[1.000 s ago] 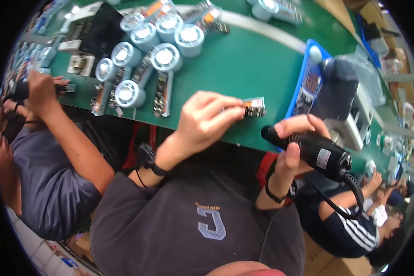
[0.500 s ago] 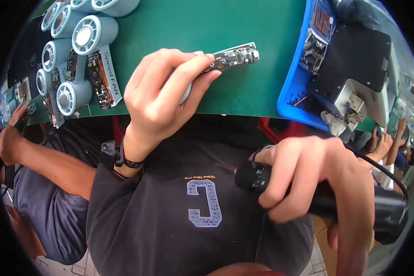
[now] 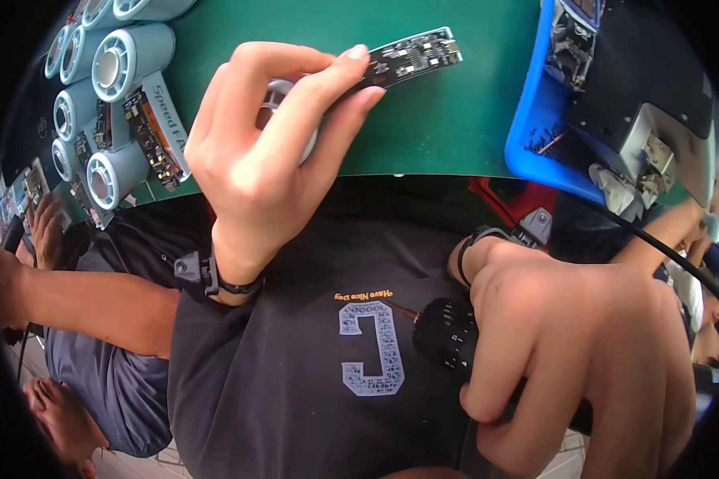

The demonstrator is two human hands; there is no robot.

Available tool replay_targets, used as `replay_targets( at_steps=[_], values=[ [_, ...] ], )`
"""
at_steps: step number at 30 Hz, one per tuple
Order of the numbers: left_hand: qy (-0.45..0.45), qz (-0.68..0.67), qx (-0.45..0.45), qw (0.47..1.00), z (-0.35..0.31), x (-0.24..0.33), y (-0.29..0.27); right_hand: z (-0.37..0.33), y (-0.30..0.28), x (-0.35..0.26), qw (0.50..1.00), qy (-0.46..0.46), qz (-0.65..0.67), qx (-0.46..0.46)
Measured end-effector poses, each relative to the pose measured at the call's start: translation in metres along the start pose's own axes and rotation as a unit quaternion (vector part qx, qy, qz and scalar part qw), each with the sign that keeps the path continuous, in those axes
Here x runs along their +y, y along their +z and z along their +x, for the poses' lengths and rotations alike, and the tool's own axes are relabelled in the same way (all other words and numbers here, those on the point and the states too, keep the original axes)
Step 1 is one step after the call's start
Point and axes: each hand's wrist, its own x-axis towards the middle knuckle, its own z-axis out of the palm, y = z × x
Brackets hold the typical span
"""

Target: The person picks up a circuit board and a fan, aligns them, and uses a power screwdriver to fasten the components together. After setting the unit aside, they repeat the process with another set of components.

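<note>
My left hand (image 3: 256,168) is closed round a light-blue handheld fan above the near part of the table. The fan's open handle, with a dark circuit board (image 3: 415,59) in it, sticks out to the right between my thumb and forefinger. Its round head is partly hidden behind my fingers. My right hand (image 3: 571,327) wraps round a black electric screwdriver (image 3: 447,335), low at the right in front of my shirt. The screwdriver's thin bit points left, and its body is mostly covered by my fingers.
Several light-blue fans (image 3: 136,64) with open handles stand at the left of the green table (image 3: 447,144). A blue tray (image 3: 527,120) at the right holds small dark screws, parts and a metal fixture (image 3: 631,80). A black cable (image 3: 671,267) runs at right. Co-workers' arms (image 3: 96,307) show at both sides.
My left hand has risen a little with the fan, whose circuit board now faces up more fully. My right hand, with the screwdriver, has come lower and looks larger in view.
</note>
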Motion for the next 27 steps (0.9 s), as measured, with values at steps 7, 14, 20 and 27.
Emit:
replay_targets(
  at_steps=[7, 14, 20, 27],
  values=[
    [-0.025, 0.027, -0.043, 0.998, 0.007, 0.009, -0.008, 0.013, -0.011, -0.005, 0.993, -0.03, -0.11, -0.037],
    [-0.03, 0.036, -0.029, 0.998, 0.001, 0.014, -0.009, 0.0, -0.007, 0.022, 0.958, -0.078, -0.275, 0.003],
    [-0.013, 0.066, 0.002, 0.998, 0.0, 0.01, -0.003, -0.008, 0.007, 0.031, 0.934, -0.146, -0.327, 0.013],
    [0.007, 0.092, 0.012, 0.996, -0.002, 0.012, -0.004, -0.011, 0.001, 0.023, 0.924, -0.121, -0.362, -0.024]
  ],
)
